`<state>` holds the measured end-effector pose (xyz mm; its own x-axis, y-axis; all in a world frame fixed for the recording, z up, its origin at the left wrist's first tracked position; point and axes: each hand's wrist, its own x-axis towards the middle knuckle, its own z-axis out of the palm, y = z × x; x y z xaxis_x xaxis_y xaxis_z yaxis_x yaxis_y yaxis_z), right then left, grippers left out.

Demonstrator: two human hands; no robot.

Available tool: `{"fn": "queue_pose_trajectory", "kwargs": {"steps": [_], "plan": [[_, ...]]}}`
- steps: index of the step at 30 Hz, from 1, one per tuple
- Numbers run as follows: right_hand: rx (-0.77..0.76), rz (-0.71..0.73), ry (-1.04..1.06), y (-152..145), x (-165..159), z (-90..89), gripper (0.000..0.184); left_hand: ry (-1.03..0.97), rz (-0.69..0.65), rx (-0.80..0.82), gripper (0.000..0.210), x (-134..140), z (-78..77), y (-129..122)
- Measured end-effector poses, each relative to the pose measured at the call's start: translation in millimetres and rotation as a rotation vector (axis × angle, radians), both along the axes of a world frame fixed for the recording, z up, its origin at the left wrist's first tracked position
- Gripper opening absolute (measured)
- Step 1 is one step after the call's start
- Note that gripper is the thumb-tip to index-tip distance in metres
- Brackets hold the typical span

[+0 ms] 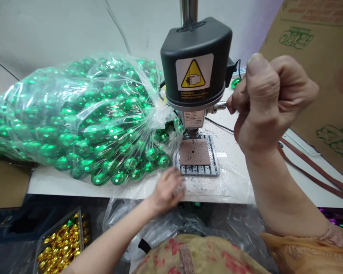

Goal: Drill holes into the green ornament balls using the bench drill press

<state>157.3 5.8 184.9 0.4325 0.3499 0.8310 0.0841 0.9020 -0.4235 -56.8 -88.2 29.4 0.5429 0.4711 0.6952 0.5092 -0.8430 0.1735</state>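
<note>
A small bench drill press point(197, 45) stands on the white table, its dark head bearing a yellow warning label. My right hand point(267, 91) is closed at the drill press handle point(220, 106), on the right of the head. Below the bit, a pinkish-brown square board point(198, 158) with a small dark hole lies on the slotted metal base point(215, 167). Motion smears my left hand point(167, 188) at the table's front edge, just left of the base. Whether its fingers hold anything is unclear. Close by it lies a tied clear bag point(82, 114) full of shiny green faceted balls.
Dark shavings lie around the base. A large cardboard box point(326, 49) stands at right, with brown straps point(311, 163) before it. Below the table at left, a clear container point(81, 232) holds gold balls. Clear plastic sheeting point(228, 224) hangs over my lap.
</note>
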Motion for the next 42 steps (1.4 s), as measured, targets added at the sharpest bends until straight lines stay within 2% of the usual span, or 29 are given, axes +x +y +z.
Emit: {"fn": "queue_pose_trajectory", "kwargs": {"steps": [2, 4, 6, 8, 10, 12, 15, 18, 22, 24, 26, 28, 29, 31, 35, 39, 42], "plan": [[0.004, -0.004, 0.015, 0, 0, -0.5, 0.045, -0.067, 0.306, -0.122, 0.028, 1, 11.6, 49], [0.01, -0.011, 0.029, 0, -1, -0.9, 0.046, -0.011, 0.485, -0.285, 0.036, 6, 17.8, 101], [0.012, -0.005, 0.04, 1, -1, -1.2, 0.047, 0.045, 0.535, -0.448, 0.041, 14, 18.0, 147], [0.03, 0.011, 0.041, 1, -2, -1.5, 0.048, 0.04, 0.499, -0.552, 0.039, 24, 13.3, 180], [0.026, 0.021, 0.036, 0, -2, -1.6, 0.048, 0.024, 0.468, -0.592, 0.033, 33, 6.1, 199], [0.003, 0.02, 0.033, -1, -1, -1.7, 0.047, 0.005, 0.461, -0.597, 0.03, 39, 0.0, 206], [-0.003, 0.011, 0.03, -2, -2, -1.3, 0.047, -0.022, 0.471, -0.586, 0.036, 38, -0.1, 200], [-0.004, 0.023, 0.023, -4, -2, -0.5, 0.045, -0.102, 0.457, -0.546, 0.034, 28, 13.7, 177], [-0.009, 0.031, -0.003, -6, -1, 0.6, 0.045, -0.476, 0.346, -0.533, 0.021, 18, 39.3, 128], [-0.032, 0.013, -0.007, -6, -1, 0.8, 0.047, -0.733, 0.238, -0.686, 0.026, 19, 46.1, 103], [-0.061, -0.003, -0.005, -7, -1, 0.8, 0.048, -0.953, 0.091, -0.928, 0.035, 24, 46.1, 82], [-0.071, -0.008, 0.0, -7, -1, 0.7, 0.048, -1.069, -0.018, -1.124, 0.039, 30, 40.7, 67], [-0.071, -0.006, 0.003, -7, -2, 0.5, 0.048, -1.092, -0.035, -1.17, 0.04, 33, 36.6, 61], [-0.066, 0.002, 0.002, -6, -2, 0.0, 0.047, -1.081, -0.005, -1.154, 0.042, 37, 27.3, 51], [-0.052, 0.007, -0.007, -5, -1, -1.1, 0.047, -0.868, 0.093, -0.94, 0.052, 41, 6.5, 41], [-0.101, -0.018, -0.036, -4, 1, -2.0, 0.048, -0.701, 0.169, -0.875, 0.057, 40, -12.4, 51], [-0.052, 0.0, -0.04, -2, 1, -2.2, 0.047, -0.634, 0.196, -0.852, 0.057, 38, -19.4, 67]]}}
